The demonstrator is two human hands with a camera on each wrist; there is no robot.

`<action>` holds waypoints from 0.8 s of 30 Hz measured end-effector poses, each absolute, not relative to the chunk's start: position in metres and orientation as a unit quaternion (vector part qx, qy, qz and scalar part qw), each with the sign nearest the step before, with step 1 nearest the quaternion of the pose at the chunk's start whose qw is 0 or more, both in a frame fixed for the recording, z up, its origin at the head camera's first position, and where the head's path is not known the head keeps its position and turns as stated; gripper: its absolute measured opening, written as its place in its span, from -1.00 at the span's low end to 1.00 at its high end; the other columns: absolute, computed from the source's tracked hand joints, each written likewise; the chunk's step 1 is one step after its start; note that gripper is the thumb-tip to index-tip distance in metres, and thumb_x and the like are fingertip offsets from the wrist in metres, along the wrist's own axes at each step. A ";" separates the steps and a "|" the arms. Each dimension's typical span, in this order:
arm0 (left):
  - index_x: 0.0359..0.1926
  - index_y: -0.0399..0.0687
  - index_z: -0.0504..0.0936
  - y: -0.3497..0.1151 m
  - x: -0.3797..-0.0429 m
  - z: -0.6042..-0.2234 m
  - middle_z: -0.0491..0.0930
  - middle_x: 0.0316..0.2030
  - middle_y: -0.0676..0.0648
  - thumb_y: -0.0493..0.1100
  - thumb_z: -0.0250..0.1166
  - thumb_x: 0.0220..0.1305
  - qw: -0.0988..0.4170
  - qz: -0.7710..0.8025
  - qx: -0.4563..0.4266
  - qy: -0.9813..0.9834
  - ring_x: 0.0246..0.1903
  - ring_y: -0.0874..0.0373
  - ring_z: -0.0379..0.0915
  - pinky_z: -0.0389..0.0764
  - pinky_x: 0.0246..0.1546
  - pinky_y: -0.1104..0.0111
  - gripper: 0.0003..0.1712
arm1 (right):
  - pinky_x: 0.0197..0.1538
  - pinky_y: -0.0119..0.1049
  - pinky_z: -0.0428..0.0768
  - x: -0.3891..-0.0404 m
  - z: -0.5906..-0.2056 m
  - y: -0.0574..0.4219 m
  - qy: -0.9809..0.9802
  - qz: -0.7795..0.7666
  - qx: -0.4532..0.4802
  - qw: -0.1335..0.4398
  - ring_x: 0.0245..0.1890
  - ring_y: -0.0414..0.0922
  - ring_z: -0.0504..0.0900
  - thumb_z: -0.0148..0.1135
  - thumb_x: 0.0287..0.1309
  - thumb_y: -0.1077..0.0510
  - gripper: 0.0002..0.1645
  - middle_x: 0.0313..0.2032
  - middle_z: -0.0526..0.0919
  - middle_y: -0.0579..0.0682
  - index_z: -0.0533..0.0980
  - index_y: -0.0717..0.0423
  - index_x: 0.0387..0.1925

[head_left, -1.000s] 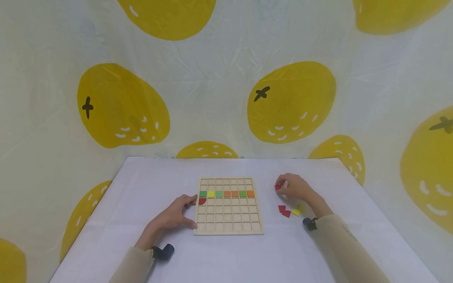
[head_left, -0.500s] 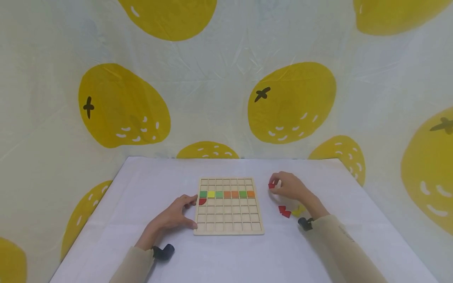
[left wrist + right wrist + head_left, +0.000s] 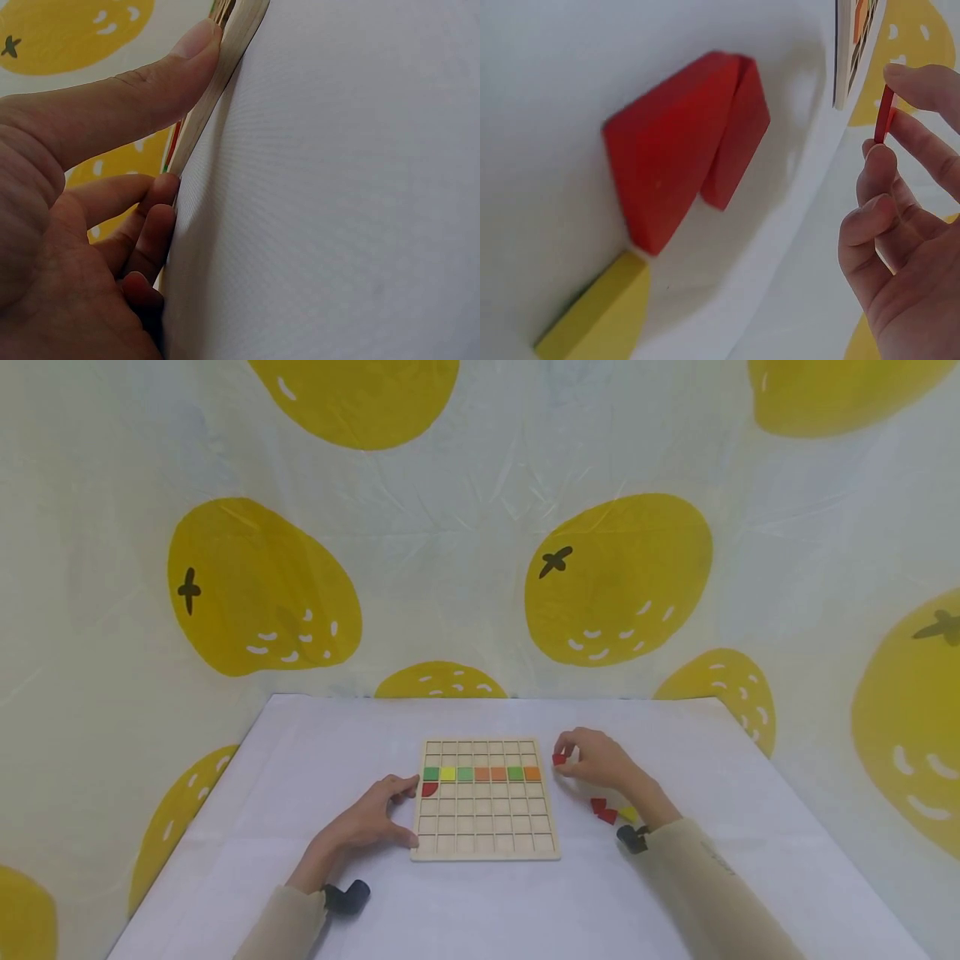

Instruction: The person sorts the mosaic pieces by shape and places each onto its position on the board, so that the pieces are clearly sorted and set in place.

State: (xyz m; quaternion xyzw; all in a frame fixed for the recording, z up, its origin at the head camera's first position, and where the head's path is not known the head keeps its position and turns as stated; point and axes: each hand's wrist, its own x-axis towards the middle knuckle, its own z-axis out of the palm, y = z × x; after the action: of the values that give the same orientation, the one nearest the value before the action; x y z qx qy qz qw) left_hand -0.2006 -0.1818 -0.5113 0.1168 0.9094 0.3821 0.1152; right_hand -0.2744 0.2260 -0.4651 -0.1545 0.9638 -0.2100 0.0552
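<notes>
A wooden grid board (image 3: 486,857) lies on the table. One row of it holds green, yellow and orange square tiles (image 3: 482,774). Below that row's left end sits a red quarter-round tile (image 3: 430,790). My left hand (image 3: 367,818) rests its thumb and fingertips along the board's left edge, seen closely in the left wrist view as a wooden edge (image 3: 225,75). Just right of the board, my right hand (image 3: 600,764) pinches a small red tile (image 3: 884,116) between thumb and fingers, above the table.
Two loose red tiles (image 3: 607,817) lie under the right forearm, with a yellow tile (image 3: 628,814) beside them; part of the yellow is hidden. A cloth printed with yellow fruit (image 3: 618,581) hangs behind the white table (image 3: 337,727).
My right hand has moved left toward the board with the red tile, now near its upper right side. The left hand and the board have stayed put.
</notes>
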 end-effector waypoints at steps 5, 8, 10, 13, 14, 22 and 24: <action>0.53 -0.04 0.35 -0.182 -0.200 -0.511 0.52 0.11 0.08 -0.02 0.74 -0.22 0.114 0.381 0.120 0.910 0.18 0.08 0.35 0.41 0.33 0.00 0.24 | -0.11 -0.21 0.62 -0.276 -0.465 0.217 0.963 -0.201 -0.173 0.047 -0.22 -0.13 0.54 0.48 0.14 -0.02 -0.75 -0.20 0.68 -0.13 0.64 -0.14 -0.15; 0.53 -0.05 0.35 -0.182 -0.201 -0.512 0.52 0.11 0.08 -0.01 0.73 -0.22 0.113 0.380 0.123 0.910 0.17 0.07 0.35 0.41 0.33 0.00 0.24 | -0.10 -0.22 0.61 -0.277 -0.466 0.212 0.961 -0.200 -0.186 0.044 -0.22 -0.13 0.54 0.48 0.14 -0.02 -0.76 -0.21 0.68 -0.14 0.64 -0.15 -0.16; 0.53 -0.07 0.35 -0.183 -0.202 -0.512 0.52 0.11 0.07 -0.01 0.73 -0.22 0.112 0.379 0.126 0.910 0.17 0.07 0.35 0.42 0.32 0.00 0.24 | -0.10 -0.20 0.61 -0.277 -0.466 0.209 0.958 -0.205 -0.194 0.043 -0.22 -0.13 0.54 0.48 0.13 -0.01 -0.76 -0.21 0.68 -0.13 0.64 -0.15 -0.16; 0.53 -0.08 0.34 -0.184 -0.202 -0.512 0.52 0.11 0.07 -0.01 0.73 -0.21 0.112 0.379 0.131 0.909 0.16 0.07 0.35 0.42 0.31 0.01 0.24 | -0.10 -0.22 0.59 -0.276 -0.467 0.203 0.956 -0.210 -0.200 0.048 -0.22 -0.13 0.53 0.48 0.13 -0.02 -0.76 -0.20 0.67 -0.14 0.64 -0.15 -0.16; 0.53 -0.08 0.34 -0.184 -0.203 -0.513 0.52 0.11 0.07 -0.01 0.73 -0.21 0.112 0.378 0.132 0.909 0.16 0.08 0.34 0.42 0.31 0.01 0.24 | -0.11 -0.22 0.58 -0.276 -0.467 0.201 0.955 -0.212 -0.200 0.051 -0.23 -0.14 0.53 0.48 0.13 -0.03 -0.75 -0.20 0.67 -0.14 0.64 -0.16 -0.16; 0.54 -0.06 0.33 -0.184 -0.203 -0.513 0.51 0.11 0.07 -0.01 0.74 -0.22 0.115 0.381 0.128 0.908 0.16 0.08 0.34 0.42 0.30 0.01 0.26 | -0.12 -0.21 0.55 -0.273 -0.462 0.182 0.950 -0.214 -0.220 0.052 -0.25 -0.15 0.52 0.51 0.13 -0.06 -0.73 -0.23 0.66 -0.15 0.65 -0.12 -0.18; 0.54 -0.05 0.33 -0.183 -0.202 -0.512 0.51 0.10 0.08 -0.02 0.74 -0.22 0.116 0.381 0.126 0.908 0.16 0.08 0.34 0.42 0.30 0.02 0.26 | -0.11 -0.21 0.54 -0.272 -0.462 0.178 0.949 -0.211 -0.230 0.048 -0.25 -0.15 0.51 0.51 0.13 -0.04 -0.75 -0.25 0.66 -0.15 0.65 -0.11 -0.19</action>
State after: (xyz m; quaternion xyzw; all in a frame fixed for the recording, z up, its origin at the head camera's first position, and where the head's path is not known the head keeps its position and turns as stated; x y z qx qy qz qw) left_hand -0.2024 -0.1834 -0.5124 0.1261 0.9084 0.3813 0.1163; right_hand -0.2725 0.1777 -0.4617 -0.2298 0.9488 -0.2114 0.0481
